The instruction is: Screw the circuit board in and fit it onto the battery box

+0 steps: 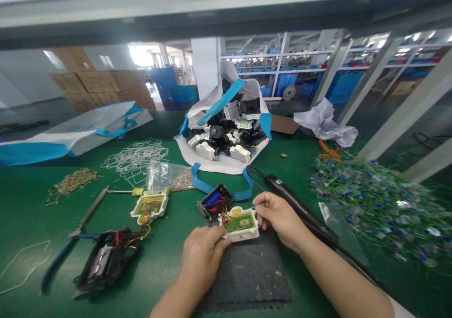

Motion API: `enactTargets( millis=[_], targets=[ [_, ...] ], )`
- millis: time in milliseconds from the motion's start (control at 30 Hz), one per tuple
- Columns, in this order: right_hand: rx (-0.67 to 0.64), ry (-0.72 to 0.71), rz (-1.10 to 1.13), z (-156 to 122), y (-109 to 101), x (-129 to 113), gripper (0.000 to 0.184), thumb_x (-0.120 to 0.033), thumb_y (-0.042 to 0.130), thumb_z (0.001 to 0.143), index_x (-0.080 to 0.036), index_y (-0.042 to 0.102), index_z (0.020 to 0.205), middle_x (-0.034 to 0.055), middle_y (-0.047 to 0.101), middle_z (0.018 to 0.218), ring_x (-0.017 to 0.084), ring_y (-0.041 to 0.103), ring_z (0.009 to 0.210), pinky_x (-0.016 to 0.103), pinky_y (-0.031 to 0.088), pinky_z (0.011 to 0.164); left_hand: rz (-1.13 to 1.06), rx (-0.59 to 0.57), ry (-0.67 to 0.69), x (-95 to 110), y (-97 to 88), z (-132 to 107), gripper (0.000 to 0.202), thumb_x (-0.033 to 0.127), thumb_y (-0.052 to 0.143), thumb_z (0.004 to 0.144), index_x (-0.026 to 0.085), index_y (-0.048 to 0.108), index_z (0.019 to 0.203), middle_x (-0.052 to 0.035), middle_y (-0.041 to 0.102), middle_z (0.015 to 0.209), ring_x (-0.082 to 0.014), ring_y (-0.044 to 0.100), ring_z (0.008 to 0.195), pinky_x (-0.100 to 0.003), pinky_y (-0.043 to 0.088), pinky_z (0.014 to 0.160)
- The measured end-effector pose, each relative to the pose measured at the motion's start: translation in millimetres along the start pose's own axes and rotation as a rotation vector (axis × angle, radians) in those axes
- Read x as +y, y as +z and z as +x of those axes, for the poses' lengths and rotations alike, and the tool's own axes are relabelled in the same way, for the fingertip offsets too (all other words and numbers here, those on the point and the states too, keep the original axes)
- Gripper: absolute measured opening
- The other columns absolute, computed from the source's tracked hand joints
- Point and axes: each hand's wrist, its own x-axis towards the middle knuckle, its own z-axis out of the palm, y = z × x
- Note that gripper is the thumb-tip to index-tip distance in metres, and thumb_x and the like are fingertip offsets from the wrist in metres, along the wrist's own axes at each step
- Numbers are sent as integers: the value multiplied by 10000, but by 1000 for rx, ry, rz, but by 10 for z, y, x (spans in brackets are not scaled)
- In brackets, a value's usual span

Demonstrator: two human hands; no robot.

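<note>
A white plastic housing with a green circuit board (240,225) rests on a dark grey mat (247,271) in front of me. My left hand (201,257) grips its near left edge, fingers closed. My right hand (277,213) is pinched at the housing's right end, fingers closed on its edge or a small part I cannot make out. Red wires join the housing to a black case with a blue battery (215,202) lying just behind it. A black soldering iron (300,207) lies under my right wrist.
A second opened unit (106,259) and white board housing (149,207) lie at left, with blue-handled pliers (58,259) and a yellow-handled screwdriver (125,192). A white and blue bag of devices (226,134) stands behind. Heaped small parts (370,205) cover the right side.
</note>
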Motion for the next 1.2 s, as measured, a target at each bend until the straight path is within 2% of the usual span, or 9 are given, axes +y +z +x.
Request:
enactTargets(
  millis=[133, 267, 400, 567, 667, 800, 1033, 1133, 1200],
  targets=[
    [61, 5, 50, 22, 24, 64, 221, -298, 538, 584, -149, 464, 730, -43, 474, 464, 97, 435, 375, 141, 323, 323, -90, 9, 29, -17, -37, 9, 148, 265, 463, 815, 182, 577, 772, -35, 590, 722, -177, 526, 685, -256, 370, 631],
    [66, 15, 96, 41, 43, 110, 227, -291, 545, 591, -147, 464, 747, -43, 473, 456, 95, 432, 378, 135, 314, 327, -317, 10, -92, 1, -77, 32, 118, 250, 481, 776, 165, 553, 736, -22, 554, 690, -157, 503, 655, -237, 361, 606],
    [43, 29, 111, 52, 64, 149, 216, -275, 542, 589, -147, 458, 741, -41, 475, 454, 91, 420, 364, 132, 298, 316, -675, 41, -263, 6, -76, 53, 163, 315, 510, 746, 157, 504, 705, 24, 473, 557, -114, 435, 540, -198, 323, 525],
    [-25, 46, 107, 25, 126, 155, 218, -258, 532, 607, -145, 456, 778, -48, 477, 468, 90, 428, 361, 133, 315, 318, -1203, 58, -474, 15, -77, 93, 294, 424, 563, 735, 160, 439, 760, 45, 491, 534, -51, 298, 421, -152, 190, 408],
    [-56, 57, 101, 6, 164, 152, 214, -239, 517, 604, -147, 450, 786, -50, 480, 501, 95, 455, 381, 135, 338, 321, -1374, 59, -510, 27, -96, 119, 339, 441, 605, 706, 148, 441, 753, 31, 519, 553, -29, 244, 381, -148, 140, 369],
    [-86, 78, 72, -7, 167, 145, 223, -228, 510, 591, -146, 450, 789, -57, 467, 498, 92, 444, 357, 129, 329, 286, -1461, 84, -514, 9, -106, 129, 340, 425, 624, 703, 141, 443, 751, 7, 570, 599, -8, 249, 337, -137, 139, 337],
    [-120, 84, 14, 3, 59, 101, 208, -243, 520, 590, -138, 472, 763, -51, 465, 519, 73, 429, 353, 109, 298, 272, -1527, 159, -561, -35, -130, 150, 356, 399, 673, 660, 155, 426, 739, 18, 577, 601, -3, 258, 317, -118, 172, 321],
    [-227, 104, -6, -21, -29, -22, 207, -257, 554, 593, -129, 500, 746, -43, 477, 518, 68, 427, 362, 104, 298, 292, -1447, 165, -535, -35, -143, 135, 336, 416, 632, 691, 159, 427, 763, 12, 585, 609, -11, 263, 326, -124, 167, 333],
    [-353, 124, -18, -66, -104, -157, 205, -259, 593, 598, -117, 534, 734, -29, 496, 516, 75, 445, 385, 109, 318, 322, -1290, 166, -503, -28, -129, 104, 309, 423, 592, 717, 162, 440, 786, 1, 595, 616, -23, 282, 337, -133, 170, 345]
  ],
)
